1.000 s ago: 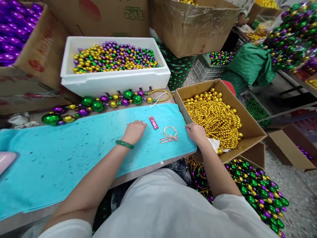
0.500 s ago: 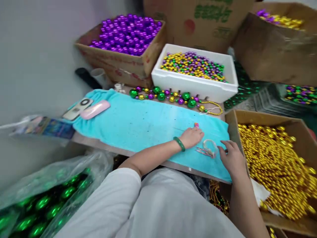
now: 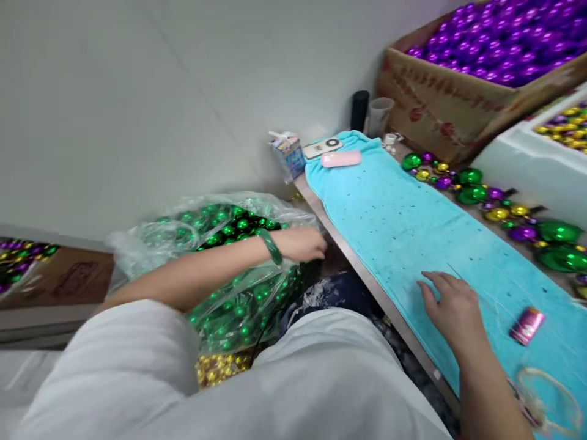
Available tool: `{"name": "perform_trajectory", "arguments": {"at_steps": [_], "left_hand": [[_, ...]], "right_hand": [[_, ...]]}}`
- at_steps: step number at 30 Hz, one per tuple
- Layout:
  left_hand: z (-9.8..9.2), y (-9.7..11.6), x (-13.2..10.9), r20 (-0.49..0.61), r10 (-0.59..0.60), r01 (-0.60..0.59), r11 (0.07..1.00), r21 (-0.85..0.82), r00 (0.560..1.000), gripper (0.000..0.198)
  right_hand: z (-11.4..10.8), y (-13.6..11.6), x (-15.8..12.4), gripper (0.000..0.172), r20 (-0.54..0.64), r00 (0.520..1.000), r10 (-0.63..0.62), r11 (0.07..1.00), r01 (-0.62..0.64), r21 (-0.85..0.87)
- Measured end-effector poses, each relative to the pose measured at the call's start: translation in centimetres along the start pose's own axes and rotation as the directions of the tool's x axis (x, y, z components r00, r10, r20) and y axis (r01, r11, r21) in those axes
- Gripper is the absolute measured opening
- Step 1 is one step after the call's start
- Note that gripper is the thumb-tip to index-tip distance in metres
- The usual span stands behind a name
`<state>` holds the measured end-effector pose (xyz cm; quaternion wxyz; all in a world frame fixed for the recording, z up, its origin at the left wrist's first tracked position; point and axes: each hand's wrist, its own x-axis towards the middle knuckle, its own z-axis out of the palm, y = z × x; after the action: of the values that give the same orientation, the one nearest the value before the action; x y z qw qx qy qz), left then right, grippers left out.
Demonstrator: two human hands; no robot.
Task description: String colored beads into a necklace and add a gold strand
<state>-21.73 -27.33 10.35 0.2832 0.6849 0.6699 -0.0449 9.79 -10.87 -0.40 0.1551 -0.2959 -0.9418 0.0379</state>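
green beads [image 3: 229, 226] in a clear plastic bag [image 3: 151, 238] are shown low on the left. the left hand [image 3: 302, 244] is laid on the bag's rim, fingers curled; whether plastic is pinched cannot be told. the right hand [image 3: 452, 308] is spread flat, unclenched, on the turquoise towel [image 3: 394, 214], near a magenta tag [image 3: 527, 325].

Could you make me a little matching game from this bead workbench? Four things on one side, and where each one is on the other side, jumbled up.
Things:
1. left hand
2. right hand
3. purple beads
4. pink case

Places:
A. in the cardboard box
B. at the far end of the turquoise towel
C. at the clear bag of green beads
D. palm down on the towel's near part

Pairs: 1-C, 2-D, 3-A, 4-B.
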Motion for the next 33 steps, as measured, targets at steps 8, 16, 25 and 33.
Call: {"name": "perform_trajectory", "arguments": {"at_steps": [8, 16, 25, 33], "left_hand": [[7.5, -14.7, -12.2, -0.069, -0.705, 0.689, 0.706, -0.166, 0.706, 0.035], [12.7, -18.1, -7.8, -0.203, -0.631, 0.642, 0.767, -0.017, 0.749, 0.066], [14.2, -22.1, -6.9, -0.112, -0.584, 0.573, 0.812, -0.115, 0.804, 0.058], [14.9, -22.3, -5.0, -0.128, -0.653, 0.633, 0.756, -0.167, 0.747, 0.055]], "right_hand": [[3.0, -2.2, 3.9, 0.031, 0.312, 0.916, -0.252, 0.968, 0.24, 0.078], [4.1, -12.1, 13.8, 0.03, 0.447, 0.847, -0.287, 0.958, 0.244, 0.153], [7.4, -27.3, 20.3, 0.027, 0.453, 0.644, -0.616, 0.786, 0.465, 0.407], [15.5, -34.6, 21.1, 0.054, 0.668, 0.651, -0.362, 0.923, 0.151, 0.353]]}}
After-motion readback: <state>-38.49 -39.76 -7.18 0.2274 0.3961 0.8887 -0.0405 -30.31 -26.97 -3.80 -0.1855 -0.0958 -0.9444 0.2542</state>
